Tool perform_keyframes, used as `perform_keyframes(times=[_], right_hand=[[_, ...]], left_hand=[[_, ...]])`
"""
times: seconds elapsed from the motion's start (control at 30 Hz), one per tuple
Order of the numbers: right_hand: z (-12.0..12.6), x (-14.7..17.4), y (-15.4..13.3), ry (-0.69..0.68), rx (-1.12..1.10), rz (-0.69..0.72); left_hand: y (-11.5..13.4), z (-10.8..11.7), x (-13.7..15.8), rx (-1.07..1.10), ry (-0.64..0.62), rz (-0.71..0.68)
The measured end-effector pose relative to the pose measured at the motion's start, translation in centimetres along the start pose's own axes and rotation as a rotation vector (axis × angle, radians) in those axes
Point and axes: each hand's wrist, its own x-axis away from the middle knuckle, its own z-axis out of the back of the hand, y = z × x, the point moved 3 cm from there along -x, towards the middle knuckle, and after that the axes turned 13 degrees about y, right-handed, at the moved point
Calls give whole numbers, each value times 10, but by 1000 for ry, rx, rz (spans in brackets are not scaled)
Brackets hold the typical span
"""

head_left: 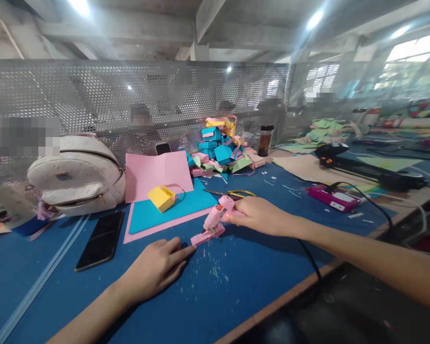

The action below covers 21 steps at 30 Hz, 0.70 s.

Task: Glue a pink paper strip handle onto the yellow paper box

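Note:
My right hand (pixel 260 216) is wrapped round the handle of a pink hot glue gun (pixel 214 219), with its nozzle pointing down. Under the nozzle lies a small folded pink paper piece (pixel 208 235) on the blue mat. My left hand (pixel 161 260) rests low on the mat, its index finger stretched out so the tip touches the left end of the pink piece; the other fingers are partly bent. Behind them a small yellow paper box (pixel 161 198) with a thin pink handle sits on blue paper (pixel 143 217). Scissors (pixel 232 193) with yellow handles lie beyond the glue gun.
Pink sheets (pixel 157 177), a phone (pixel 101 240) and a white backpack (pixel 80 177) stand or lie at left. At the back are piled paper boxes (pixel 215 148) and a bottle (pixel 265 140). A purple power strip (pixel 333 198) and a black stapler (pixel 365 169) are on the right.

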Motion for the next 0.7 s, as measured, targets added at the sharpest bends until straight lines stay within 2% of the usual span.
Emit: perform_keyframes(times=[0.23, 0.53, 0.7], right_hand=[[9, 5, 0, 48, -33, 26], [13, 11, 10, 16, 56, -75], [15, 15, 20, 15, 29, -130]], left_hand=[[-2, -1, 0, 3, 0, 6], [-2, -3, 0, 12, 0, 5], [-1, -2, 1, 15, 0, 6]])
